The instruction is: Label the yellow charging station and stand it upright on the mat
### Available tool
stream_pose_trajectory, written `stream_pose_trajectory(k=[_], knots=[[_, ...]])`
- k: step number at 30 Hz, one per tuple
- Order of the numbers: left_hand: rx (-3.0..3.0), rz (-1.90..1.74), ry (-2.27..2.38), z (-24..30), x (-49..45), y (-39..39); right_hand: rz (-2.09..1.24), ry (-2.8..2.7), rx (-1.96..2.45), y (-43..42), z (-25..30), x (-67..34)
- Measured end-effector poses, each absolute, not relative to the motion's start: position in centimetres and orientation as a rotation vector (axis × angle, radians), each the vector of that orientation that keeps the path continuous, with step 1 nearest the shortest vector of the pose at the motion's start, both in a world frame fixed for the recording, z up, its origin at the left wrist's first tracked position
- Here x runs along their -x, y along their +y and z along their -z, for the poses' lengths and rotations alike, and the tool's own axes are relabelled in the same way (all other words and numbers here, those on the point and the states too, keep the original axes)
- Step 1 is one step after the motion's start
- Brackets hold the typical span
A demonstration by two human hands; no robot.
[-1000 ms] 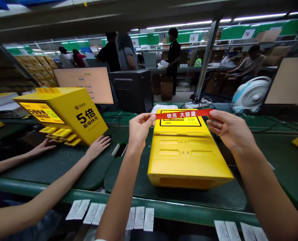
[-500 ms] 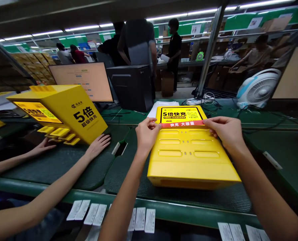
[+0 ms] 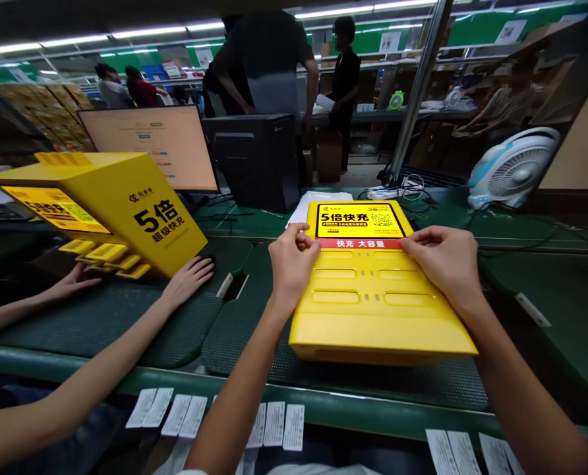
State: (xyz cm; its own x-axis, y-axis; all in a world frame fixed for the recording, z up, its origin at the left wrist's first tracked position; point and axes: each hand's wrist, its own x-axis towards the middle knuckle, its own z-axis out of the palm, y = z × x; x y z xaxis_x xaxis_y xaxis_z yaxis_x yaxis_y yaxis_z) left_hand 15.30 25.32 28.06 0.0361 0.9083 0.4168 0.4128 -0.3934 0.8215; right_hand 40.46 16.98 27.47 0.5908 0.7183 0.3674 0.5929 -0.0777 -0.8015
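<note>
My left hand point(image 3: 291, 265) and right hand point(image 3: 446, 256) pinch the red strip point(image 3: 360, 244) by its ends. I should hold it straight and press it smooth on the yellow box point(image 3: 378, 326).

My L hand point(image 3: 291, 267) and R hand point(image 3: 445, 260) hide the ends of a red strip point(image 3: 360, 244); fine print on white labels point(image 3: 294, 425) too sm. to read. Co-worker's arms point(image 3: 96, 359) cut off at L edge, monitor point(image 3: 581, 148) at R edge; bkgd. person point(image 3: 509, 109) blurred.
</note>
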Motion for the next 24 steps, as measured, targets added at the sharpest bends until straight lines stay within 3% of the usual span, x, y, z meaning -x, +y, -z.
stream_pose_trajectory(k=[24], knots=[[-1.844,-1.329,1.358,-28.13,-15.57,25.31,-0.071,-1.144,1.797,17.00,-27.95,-40.05]])
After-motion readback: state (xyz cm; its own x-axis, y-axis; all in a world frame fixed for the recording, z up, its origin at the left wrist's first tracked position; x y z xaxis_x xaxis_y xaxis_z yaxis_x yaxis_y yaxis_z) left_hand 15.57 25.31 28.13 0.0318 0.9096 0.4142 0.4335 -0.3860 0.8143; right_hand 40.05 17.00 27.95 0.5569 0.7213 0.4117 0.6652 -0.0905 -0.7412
